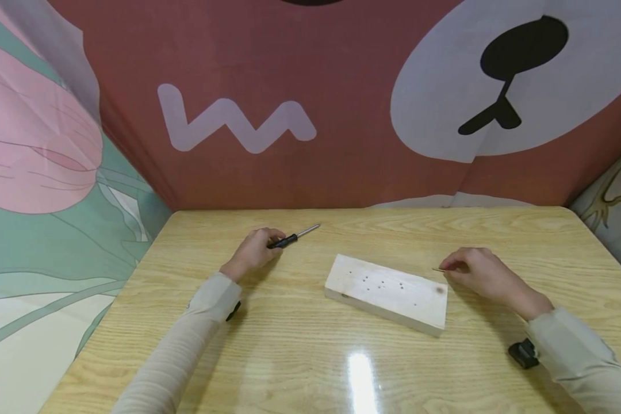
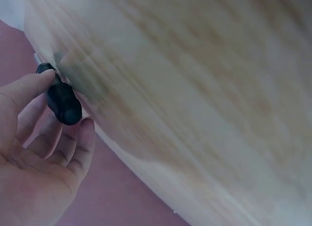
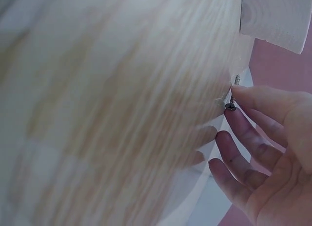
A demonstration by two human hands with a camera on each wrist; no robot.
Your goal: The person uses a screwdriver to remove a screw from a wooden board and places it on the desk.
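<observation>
In the head view my left hand point(image 1: 256, 248) holds a screwdriver point(image 1: 288, 240) by its black handle, the metal shaft pointing right and away from me. The left wrist view shows thumb and fingers pinching that dark handle point(image 2: 63, 102). My right hand point(image 1: 478, 273) pinches a small screw point(image 1: 438, 269) beside the right end of a wooden block point(image 1: 388, 293). In the right wrist view the screw point(image 3: 234, 92) sits between thumb and fingertip, its cross-slotted head visible. Several small holes and a brown spot mark the block's top face.
The block lies at a slant on a wood-grain table point(image 1: 284, 345). A printed cloth point(image 1: 290, 172) with a cartoon face hangs behind the table's far edge, and a flower-patterned one point(image 1: 57, 230) hangs to the left. Dark wrist devices point(image 1: 524, 353) show at the cuffs.
</observation>
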